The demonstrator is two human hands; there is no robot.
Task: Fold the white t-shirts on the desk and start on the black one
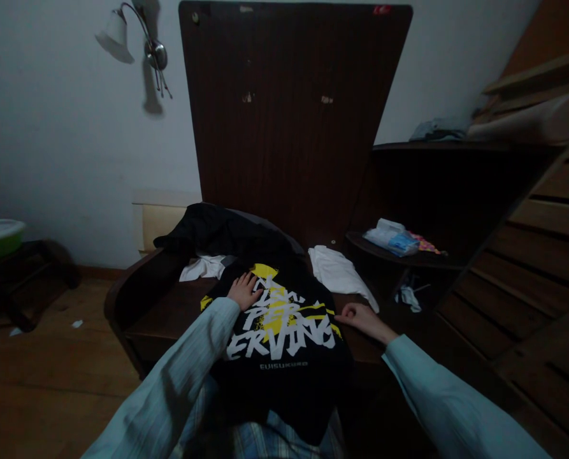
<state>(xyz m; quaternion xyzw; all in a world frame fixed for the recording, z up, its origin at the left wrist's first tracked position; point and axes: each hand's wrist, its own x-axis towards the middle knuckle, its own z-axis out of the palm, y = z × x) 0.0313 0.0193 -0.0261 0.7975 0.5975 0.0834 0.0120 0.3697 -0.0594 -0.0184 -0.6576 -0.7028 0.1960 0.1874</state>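
Observation:
A black shirt (284, 382) with large white lettering and yellow patches lies spread over the dark wooden seat, its near end hanging down over the plaid cloth at my lap. My left hand (246, 291) rests flat on the shirt's upper left part, fingers stretched out. At the shirt's right edge, my right hand (363, 320) has its thumb and fingers pinched together on the fabric. Folded white cloth (339, 271) lies just beyond my right hand. Behind the shirt, a black garment (217, 229) is heaped along the seat's back, with a smaller white cloth (202, 268) beside it.
A curved wooden armrest (116, 299) bounds the seat on the left. A tall dark panel (284, 127) stands behind it. On the right, a corner shelf (418, 260) holds plastic packets (394, 239). A green basin (0, 245) sits on a low stand at far left.

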